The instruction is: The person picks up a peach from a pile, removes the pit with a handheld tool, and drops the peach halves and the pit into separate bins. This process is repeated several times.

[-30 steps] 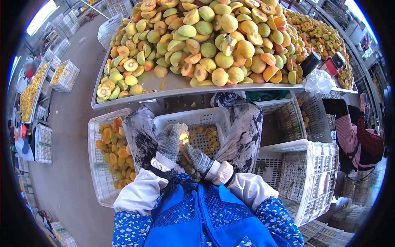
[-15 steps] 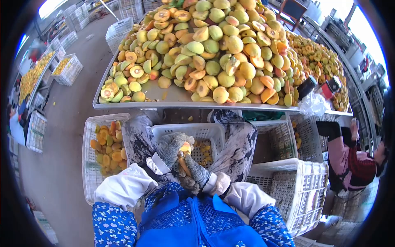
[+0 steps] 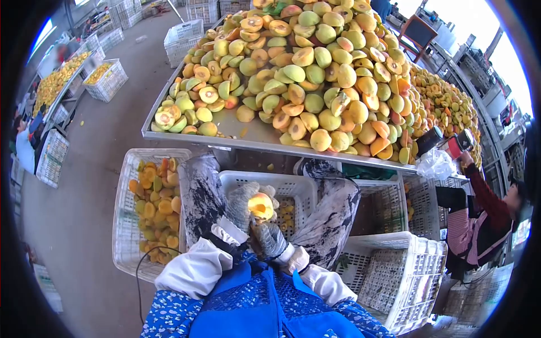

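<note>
In the head view, my left hand (image 3: 241,204), in a grey knitted glove, is wrapped round a peach half (image 3: 261,207) with its orange hollow facing up. Just below it, my right hand (image 3: 269,239), gloved too, is closed around a thin dark tool (image 3: 253,223), mostly hidden, whose tip is close to the fruit. Both hands are over a white crate (image 3: 304,188) between my knees, with small fruit pieces (image 3: 288,217) lying inside.
A metal table (image 3: 225,141) bears a large heap of halved fruit (image 3: 315,73). A crate (image 3: 127,225) of peach halves stands at left. An empty-looking crate (image 3: 414,276) is at right. A co-worker (image 3: 479,225) reaches toward a red-and-black container (image 3: 457,143).
The fruit in my left hand is now turned so its hollow shows. My right hand is lower beside it. The view has shifted, and the co-worker's arm now reaches up to the container.
</note>
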Action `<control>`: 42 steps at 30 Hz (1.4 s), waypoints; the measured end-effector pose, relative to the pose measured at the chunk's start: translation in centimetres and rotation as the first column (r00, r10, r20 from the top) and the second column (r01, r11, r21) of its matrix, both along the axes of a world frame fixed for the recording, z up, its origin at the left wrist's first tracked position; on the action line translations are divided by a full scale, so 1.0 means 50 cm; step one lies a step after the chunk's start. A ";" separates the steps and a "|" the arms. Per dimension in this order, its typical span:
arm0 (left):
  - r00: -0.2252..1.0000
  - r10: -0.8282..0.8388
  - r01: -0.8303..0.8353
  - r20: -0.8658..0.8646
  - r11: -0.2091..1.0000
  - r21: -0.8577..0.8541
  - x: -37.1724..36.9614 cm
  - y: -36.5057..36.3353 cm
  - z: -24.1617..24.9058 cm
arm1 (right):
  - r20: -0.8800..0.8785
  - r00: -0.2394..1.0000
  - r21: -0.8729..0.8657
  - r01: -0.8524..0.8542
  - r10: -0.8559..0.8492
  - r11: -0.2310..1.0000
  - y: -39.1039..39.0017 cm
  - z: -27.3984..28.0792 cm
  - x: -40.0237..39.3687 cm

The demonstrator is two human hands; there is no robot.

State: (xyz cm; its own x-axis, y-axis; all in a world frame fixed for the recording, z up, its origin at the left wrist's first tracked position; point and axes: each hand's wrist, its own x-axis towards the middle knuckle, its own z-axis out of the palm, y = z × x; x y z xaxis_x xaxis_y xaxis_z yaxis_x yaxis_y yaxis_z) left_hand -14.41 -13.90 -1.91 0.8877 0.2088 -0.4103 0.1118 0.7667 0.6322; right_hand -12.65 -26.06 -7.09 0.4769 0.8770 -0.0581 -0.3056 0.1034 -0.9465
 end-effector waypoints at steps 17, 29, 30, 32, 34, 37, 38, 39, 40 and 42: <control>0.888 0.434 0.182 0.148 -0.630 0.755 -0.059 0.313 0.117 | -0.877 0.481 -0.197 -0.369 0.005 0.908 0.024 -0.029 0.043; 0.925 0.317 0.380 -0.209 -0.786 0.488 0.313 0.584 0.040 | -0.626 0.777 -0.276 -0.140 -0.068 0.951 -0.081 -0.093 0.098; 0.944 0.261 0.329 -0.200 -0.773 0.543 0.312 0.576 0.044 | -0.606 0.792 -0.277 -0.124 -0.074 0.953 -0.102 -0.096 0.096; 0.950 0.206 0.302 -0.235 -0.799 0.520 0.302 0.597 0.031 | -0.578 0.810 -0.268 -0.076 -0.097 0.961 -0.134 -0.094 0.084; 0.924 0.258 0.372 -0.283 -0.775 0.511 0.294 0.589 0.030 | -0.559 0.819 -0.250 -0.023 -0.125 0.968 -0.141 -0.095 0.074; 0.937 0.236 0.348 -0.256 -0.674 0.652 0.291 0.565 0.009 | -0.540 0.834 -0.197 0.006 -0.114 0.980 -0.110 -0.084 0.068; 0.951 0.196 0.310 -0.240 -0.640 0.703 0.283 0.565 -0.004 | -0.522 0.846 -0.176 0.010 -0.102 0.984 -0.092 -0.080 0.069; 0.954 0.195 0.299 -0.229 -0.707 0.641 0.278 0.563 -0.020 | -0.510 0.855 -0.155 0.012 -0.091 0.988 -0.078 -0.072 0.069; 0.958 0.194 0.283 -0.213 -0.767 0.575 0.284 0.544 -0.014 | -0.489 0.868 -0.139 0.016 -0.083 0.990 -0.068 -0.065 0.068; 0.935 0.254 0.354 -0.246 -0.695 0.626 0.276 0.483 0.027 | -0.454 0.887 -0.114 0.033 -0.082 0.993 -0.061 -0.053 0.062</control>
State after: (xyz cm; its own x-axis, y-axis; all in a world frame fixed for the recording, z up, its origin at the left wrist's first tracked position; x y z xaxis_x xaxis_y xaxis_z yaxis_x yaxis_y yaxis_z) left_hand -0.63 10.25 -0.56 0.9089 0.3569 0.2157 0.3685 -0.9295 -0.0147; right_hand -9.54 -29.12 -9.75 0.4253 0.8268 -0.3680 -0.7034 0.0461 -0.7093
